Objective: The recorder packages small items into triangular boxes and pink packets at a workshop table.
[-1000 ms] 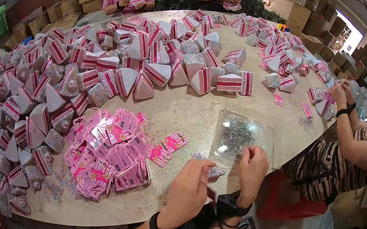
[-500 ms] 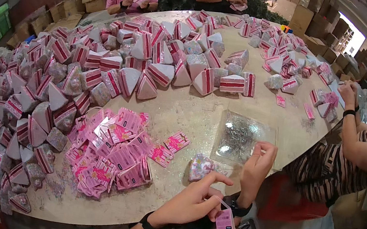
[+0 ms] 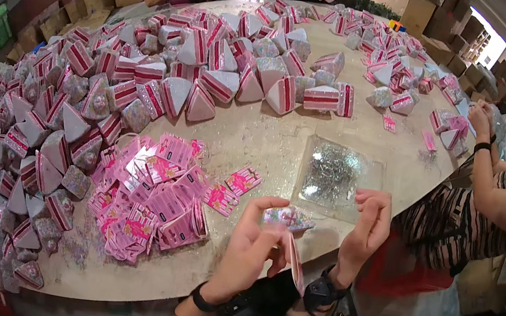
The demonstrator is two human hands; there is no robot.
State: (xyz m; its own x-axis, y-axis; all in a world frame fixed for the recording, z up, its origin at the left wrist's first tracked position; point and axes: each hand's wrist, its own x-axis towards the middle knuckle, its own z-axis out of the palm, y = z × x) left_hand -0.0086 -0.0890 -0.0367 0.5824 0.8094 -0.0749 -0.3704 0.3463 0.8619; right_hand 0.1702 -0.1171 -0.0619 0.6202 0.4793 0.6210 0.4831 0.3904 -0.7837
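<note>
The pink card [image 3: 293, 268] is now in the left hand [image 3: 251, 246], pinched between thumb and fingers over the near edge of the round table [image 3: 256, 138]. A moment ago it lay lower. The right hand [image 3: 368, 227], fingers loosely curled and holding nothing, hovers just beside the clear tray [image 3: 338, 176] of silver bits, so the small glittery packet [image 3: 286, 218] seems ready for tagging.

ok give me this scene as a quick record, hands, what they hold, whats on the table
left hand: holds a pink card by its edge
right hand: raised, fingers curled, near the clear tray; what it holds cannot be told
packet: small glittery one on the table between the hands
card pile: pink cards left of the hands
boxes: striped wedge boxes heaped across the round table
others: a person in a striped top on the right, two more at the far side
</note>
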